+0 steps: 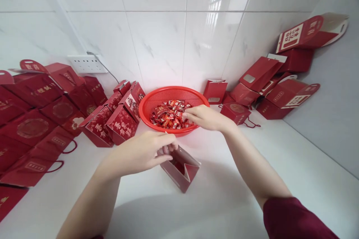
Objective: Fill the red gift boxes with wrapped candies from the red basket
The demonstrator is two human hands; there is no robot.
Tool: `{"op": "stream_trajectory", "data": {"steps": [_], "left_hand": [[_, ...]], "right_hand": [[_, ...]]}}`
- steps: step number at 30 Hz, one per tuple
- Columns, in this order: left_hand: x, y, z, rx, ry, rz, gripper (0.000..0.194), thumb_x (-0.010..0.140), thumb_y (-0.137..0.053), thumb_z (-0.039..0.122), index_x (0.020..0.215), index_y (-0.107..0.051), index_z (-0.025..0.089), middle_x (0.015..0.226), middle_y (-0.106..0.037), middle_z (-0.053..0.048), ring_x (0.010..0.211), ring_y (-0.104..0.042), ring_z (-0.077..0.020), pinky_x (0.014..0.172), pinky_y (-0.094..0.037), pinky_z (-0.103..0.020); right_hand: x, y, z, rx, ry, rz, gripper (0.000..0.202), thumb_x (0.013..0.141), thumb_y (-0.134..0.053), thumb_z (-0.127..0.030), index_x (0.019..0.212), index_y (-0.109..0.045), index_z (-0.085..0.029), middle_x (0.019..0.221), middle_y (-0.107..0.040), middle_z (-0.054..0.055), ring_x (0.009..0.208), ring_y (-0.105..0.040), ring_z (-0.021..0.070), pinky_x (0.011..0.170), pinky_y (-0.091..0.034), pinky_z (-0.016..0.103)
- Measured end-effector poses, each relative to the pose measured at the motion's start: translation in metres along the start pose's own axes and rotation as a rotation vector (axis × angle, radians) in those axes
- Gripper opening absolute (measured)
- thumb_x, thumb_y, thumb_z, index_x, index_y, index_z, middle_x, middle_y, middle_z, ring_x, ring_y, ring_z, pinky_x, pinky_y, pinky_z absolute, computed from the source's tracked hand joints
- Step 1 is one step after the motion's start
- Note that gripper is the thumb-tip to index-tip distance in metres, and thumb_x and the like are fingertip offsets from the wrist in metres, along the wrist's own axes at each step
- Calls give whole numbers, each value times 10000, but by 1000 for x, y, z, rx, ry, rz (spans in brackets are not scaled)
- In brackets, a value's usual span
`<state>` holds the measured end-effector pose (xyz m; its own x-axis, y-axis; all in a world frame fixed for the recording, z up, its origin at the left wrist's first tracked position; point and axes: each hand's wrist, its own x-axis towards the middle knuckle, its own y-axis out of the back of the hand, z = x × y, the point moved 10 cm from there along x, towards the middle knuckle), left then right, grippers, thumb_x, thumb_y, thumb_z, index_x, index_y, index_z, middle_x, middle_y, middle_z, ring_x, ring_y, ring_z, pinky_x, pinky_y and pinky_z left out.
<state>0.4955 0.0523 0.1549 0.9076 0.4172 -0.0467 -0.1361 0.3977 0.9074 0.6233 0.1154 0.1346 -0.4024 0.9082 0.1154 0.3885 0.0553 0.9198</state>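
Note:
A small red paper gift box (179,179) stands on the white counter in front of me with its top open and a little red showing inside. My left hand (157,149) is at its far left rim, thumb and curled fingers closed about the edge. Beyond the box is a red plastic basket (146,114) holding a heap of red-wrapped candies (171,114). Over its right rim reaches my right hand (206,116), fingertips drawn together at the candies; what is between them is hidden.
Stacked red gift boxes (36,127) with cord handles fill the left side. Patterned boxes (120,123) stand left of the basket. More boxes (280,89) pile up in the right corner, and a red bag (215,92) leans at the tiled wall. A power strip (86,64) is on the wall.

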Motion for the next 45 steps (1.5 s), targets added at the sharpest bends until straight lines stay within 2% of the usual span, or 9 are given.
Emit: {"op": "stream_trajectory", "data": {"steps": [4, 8, 12, 16, 22, 30, 38, 40, 45], "left_hand": [[1, 7, -4, -31, -62, -13, 276, 844, -707, 358, 1114, -693, 305, 1219, -590, -38, 1120, -575, -224, 956, -462, -322], [-1, -1, -16, -96, -43, -112, 379, 788, -754, 450, 1136, -700, 312, 1345, -524, -62, 1310, -460, -291, 1031, -442, -367], [0, -7, -20, -183, -78, -172, 415, 815, -729, 463, 1183, -675, 279, 1265, -610, -59, 1203, -562, -232, 1023, -444, -320], [5, 2, -21, -158, -63, -108, 366, 858, -690, 437, 1193, -667, 290, 1214, -665, -40, 1120, -612, -210, 992, -449, -304], [5, 11, -41, -81, 87, 9, 470, 818, -698, 448, 1243, -634, 258, 1235, -636, -74, 1142, -581, -257, 941, -466, -338], [13, 4, -81, -176, 334, 69, 594, 768, -652, 659, 1180, -636, 232, 1033, -660, -57, 827, -643, -207, 667, -478, -275], [15, 1, -71, -149, 320, 91, 564, 809, -613, 645, 1174, -646, 216, 964, -669, -52, 828, -641, -214, 692, -464, -288], [17, 1, -67, -151, 279, 91, 540, 825, -602, 620, 1169, -649, 207, 961, -666, -54, 825, -636, -213, 693, -459, -286], [20, -4, -61, -163, 227, 48, 495, 851, -596, 554, 1224, -625, 231, 879, -651, -21, 746, -604, -186, 666, -435, -276]], "right_hand": [[53, -41, 71, -139, -257, -294, 259, 812, -717, -365, 1003, -713, -189, 987, -732, 95, 880, -680, 270, 744, -481, 325], [83, -73, 119, -190, -420, -420, 888, 499, -914, -366, 1282, -608, -80, 1174, -681, 203, 948, -678, 347, 730, -518, 358], [95, -93, 136, -164, -413, -456, 1163, 428, -930, -384, 1444, -449, -89, 1328, -606, 197, 1071, -645, 326, 796, -518, 317], [97, -89, 139, -141, -370, -392, 839, 536, -894, -309, 1305, -603, -143, 1252, -660, 164, 1045, -651, 326, 812, -504, 328], [81, -40, 104, -21, -176, -121, 204, 845, -629, -220, 1028, -711, -181, 1091, -724, 73, 1002, -659, 230, 863, -472, 293], [18, 34, 49, 260, -2, 348, 176, 923, -523, -261, 982, -670, -184, 947, -720, 39, 857, -664, 183, 785, -507, 307], [-86, 111, -26, 367, 359, 997, 103, 914, -605, -213, 954, -682, -269, 831, -636, 21, 660, -573, 164, 592, -471, 318], [-85, 103, -51, 276, 442, 917, 144, 906, -608, -178, 976, -691, -274, 824, -650, 24, 704, -589, 176, 628, -482, 325], [-36, 28, -74, -20, 370, 275, 204, 970, -517, -167, 1063, -684, -236, 903, -696, 33, 767, -630, 163, 648, -470, 283]]}}
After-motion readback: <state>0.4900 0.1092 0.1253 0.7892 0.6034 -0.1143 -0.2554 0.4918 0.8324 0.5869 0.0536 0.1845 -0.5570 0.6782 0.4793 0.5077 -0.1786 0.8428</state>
